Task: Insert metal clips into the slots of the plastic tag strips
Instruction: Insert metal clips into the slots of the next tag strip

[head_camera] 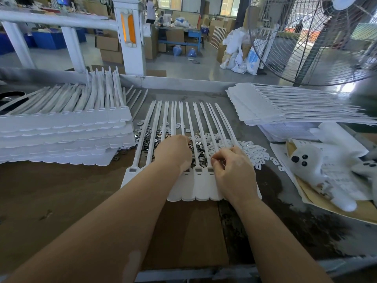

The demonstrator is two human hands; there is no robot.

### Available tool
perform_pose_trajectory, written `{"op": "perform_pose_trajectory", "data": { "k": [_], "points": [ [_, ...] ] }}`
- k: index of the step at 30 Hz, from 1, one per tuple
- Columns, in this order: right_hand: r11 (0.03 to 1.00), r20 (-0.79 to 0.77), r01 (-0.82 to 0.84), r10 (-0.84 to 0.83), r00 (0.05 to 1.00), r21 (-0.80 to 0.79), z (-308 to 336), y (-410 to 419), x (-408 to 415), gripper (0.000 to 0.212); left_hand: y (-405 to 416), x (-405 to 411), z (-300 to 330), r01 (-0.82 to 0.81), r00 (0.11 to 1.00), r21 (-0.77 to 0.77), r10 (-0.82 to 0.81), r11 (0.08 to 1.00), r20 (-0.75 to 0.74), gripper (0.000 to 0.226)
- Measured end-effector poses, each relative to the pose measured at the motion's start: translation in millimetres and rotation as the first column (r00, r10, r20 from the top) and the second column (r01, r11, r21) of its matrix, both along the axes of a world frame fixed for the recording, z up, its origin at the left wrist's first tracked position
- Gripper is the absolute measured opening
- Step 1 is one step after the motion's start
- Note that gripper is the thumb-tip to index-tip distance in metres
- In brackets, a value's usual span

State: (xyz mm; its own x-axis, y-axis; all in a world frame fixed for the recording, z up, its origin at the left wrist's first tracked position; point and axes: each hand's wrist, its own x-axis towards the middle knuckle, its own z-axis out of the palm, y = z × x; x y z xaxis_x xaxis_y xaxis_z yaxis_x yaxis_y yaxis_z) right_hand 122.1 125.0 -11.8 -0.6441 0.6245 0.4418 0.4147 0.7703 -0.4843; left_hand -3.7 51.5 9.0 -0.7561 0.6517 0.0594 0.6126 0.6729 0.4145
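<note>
Fingers (217, 160) of both hands curled, grip contents unclear, over tag strip (202, 188) slots, clips (146, 137) just beyond.

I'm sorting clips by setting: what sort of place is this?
Likely a factory assembly bench: stacked plastic tag strips, a heap of loose metal clips, cardboard boxes and a big floor fan behind.
</note>
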Motion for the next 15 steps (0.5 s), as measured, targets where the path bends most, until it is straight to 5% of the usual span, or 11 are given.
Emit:
{"op": "perform_pose_trajectory", "data": {
  "k": [7,15],
  "points": [
    [1.0,0.004,-0.009,0.009,1.0,-0.007,-0.6,-0.1,1.7,0.012,1.3,5.4,-3.6,-0.066,0.996,0.039,0.068,0.997,-0.062,0.023],
    [1.0,-0.013,-0.011,0.011,1.0,-0.01,-1.4,0.3,1.0,0.011,-2.7,7.4,-5.5,-0.052,0.997,0.176,0.06,0.983,-0.038,0.02]
  ]
}}
